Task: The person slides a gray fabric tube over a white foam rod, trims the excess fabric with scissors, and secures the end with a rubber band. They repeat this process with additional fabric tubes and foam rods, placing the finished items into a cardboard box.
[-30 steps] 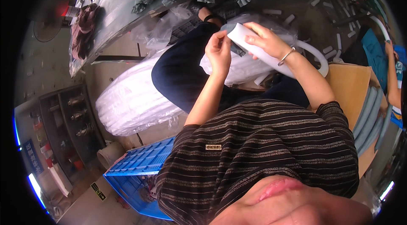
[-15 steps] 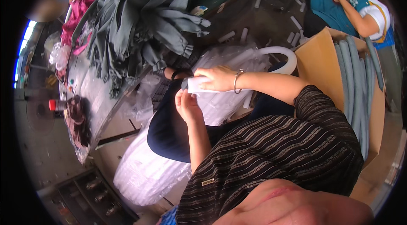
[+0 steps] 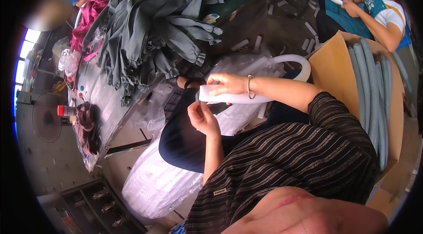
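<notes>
A thick white foam tube (image 3: pixel 240 98) lies across my lap, its cut end pointing left and its length looping round to the right. My right hand (image 3: pixel 227 85), with a bangle at the wrist, is closed around the tube just behind that end. Right at the tube's mouth, a small dark grey piece (image 3: pixel 197 96) shows, too small to name. My left hand (image 3: pixel 203 117) is just below it, thumb and fingers pinched together; what lies between them is hidden. Under the tube is a clear plastic bag (image 3: pixel 233 121) of white tubes.
Grey garments (image 3: pixel 150 26) are heaped on the table (image 3: pixel 99 106) ahead, with pink cloth (image 3: pixel 94 7) behind. On my right stands a cardboard box (image 3: pixel 332 64) of grey-covered tubes (image 3: pixel 369 84). Short white tube pieces (image 3: pixel 241 44) litter the floor. A co-worker (image 3: pixel 374 9) holds a white tube.
The view has shifted slightly. My right hand still grips the tube near its end, while my left hand has dropped a little away from it. The co-worker's tube has tilted.
</notes>
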The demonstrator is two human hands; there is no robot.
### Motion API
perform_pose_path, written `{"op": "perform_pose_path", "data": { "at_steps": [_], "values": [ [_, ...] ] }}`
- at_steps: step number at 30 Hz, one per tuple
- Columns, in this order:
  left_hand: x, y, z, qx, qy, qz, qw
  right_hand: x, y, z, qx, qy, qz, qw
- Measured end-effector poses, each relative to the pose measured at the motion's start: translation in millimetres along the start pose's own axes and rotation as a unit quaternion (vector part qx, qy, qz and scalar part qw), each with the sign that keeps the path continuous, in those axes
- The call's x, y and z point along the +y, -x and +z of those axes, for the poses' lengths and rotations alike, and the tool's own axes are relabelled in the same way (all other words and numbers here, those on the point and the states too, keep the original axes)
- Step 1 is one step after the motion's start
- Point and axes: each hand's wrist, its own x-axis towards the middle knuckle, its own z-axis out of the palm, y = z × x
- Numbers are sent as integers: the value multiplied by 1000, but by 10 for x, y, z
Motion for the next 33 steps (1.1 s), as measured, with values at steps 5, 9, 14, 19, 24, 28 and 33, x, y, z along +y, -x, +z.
{"op": "perform_pose_path", "data": {
  "at_steps": [5,9,14,19,24,28,33],
  "values": [
    [-53,-73,-25,-8,-87,52,995,159,-263,-42,3,111,-105,988],
    [-85,-188,22,-33,-87,29,995,237,-326,-84,52,52,-150,986],
    [80,-337,-57,-82,65,-143,984,29,-144,-76,40,179,-165,969],
    [126,-542,-228,-247,83,-248,933,60,-82,-119,-8,194,-157,968],
    [284,-517,-126,-206,-190,22,960,166,-139,-122,56,139,-146,978],
    [265,-491,-37,-144,-274,185,933,73,-98,-3,172,305,-151,924],
    [117,-423,10,-112,-279,249,921,70,-140,-14,156,323,-127,925]
  ]
}}
